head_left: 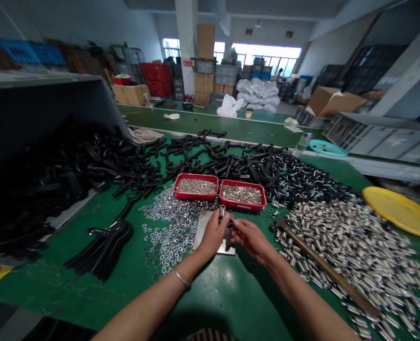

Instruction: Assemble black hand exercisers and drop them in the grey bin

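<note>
Head view: left hand (213,233) and right hand (251,239) pinch a fitting (227,222).

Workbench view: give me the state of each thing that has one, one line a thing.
left hand, closed on a small dark fitting
right hand, pinching the same fitting
steel plate, flat on the green bench
left red tray, full of small silver parts
right red tray, full of silver cylinders
wooden-handled hammer, lying across the pile of cylinders
cardboard box, flaps open
</note>
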Demonstrator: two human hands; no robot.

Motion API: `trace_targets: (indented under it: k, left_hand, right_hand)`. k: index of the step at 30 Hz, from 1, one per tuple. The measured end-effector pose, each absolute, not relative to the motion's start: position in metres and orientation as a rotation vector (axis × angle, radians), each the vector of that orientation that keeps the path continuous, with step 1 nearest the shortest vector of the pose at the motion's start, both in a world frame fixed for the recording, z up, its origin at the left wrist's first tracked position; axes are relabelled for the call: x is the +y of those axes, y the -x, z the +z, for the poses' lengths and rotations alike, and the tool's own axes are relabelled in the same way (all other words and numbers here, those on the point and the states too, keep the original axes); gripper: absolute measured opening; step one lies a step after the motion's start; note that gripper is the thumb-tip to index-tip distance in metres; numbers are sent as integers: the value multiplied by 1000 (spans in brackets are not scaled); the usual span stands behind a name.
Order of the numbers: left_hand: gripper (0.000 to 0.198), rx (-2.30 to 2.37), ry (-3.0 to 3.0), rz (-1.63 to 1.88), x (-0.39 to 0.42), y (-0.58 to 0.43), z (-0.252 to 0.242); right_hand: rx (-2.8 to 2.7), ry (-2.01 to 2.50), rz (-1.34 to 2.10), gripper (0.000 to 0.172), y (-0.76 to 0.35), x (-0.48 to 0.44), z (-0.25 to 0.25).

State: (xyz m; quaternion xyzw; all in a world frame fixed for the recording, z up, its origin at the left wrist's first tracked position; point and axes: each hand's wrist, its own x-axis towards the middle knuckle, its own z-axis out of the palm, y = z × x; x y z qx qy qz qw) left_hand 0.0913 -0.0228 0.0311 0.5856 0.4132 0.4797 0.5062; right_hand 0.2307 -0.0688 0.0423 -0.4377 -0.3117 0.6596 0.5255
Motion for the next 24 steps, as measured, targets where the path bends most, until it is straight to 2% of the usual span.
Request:
trace_targets:
  k: [4,8,11,15,17,21,24]
  left_hand:
    - [17,1030,-1584,1138,-30,-105,30]
    - [17,1061,-1553,1130,-32,-117,31]
    - [16,1048,-1455,1095,-32,-123,36]
    - [17,948,-1312,1109,-30,-120,43]
    - [19,934,-1242,1124,-26,-115,43]
    - [29,964,-1136,1066,-15,-104,34]
    - [37,958,-1088,1028,-4,-100,27]
  right_hand:
    - [-628,946,1745,27,-251,-74,37]
    - [-686,979,1667,28,-261,-79,32]
    - [-878,1109,1393,28,-257,-80,31]
    - [-1273,1314,751,20,-249,-78,30]
    - [-1482,1344,539,25,-246,-76,28]
    - [-1842,1427,514,41,-260,-73,23]
    - [-1867,1639,401,34,-304,-67,20]
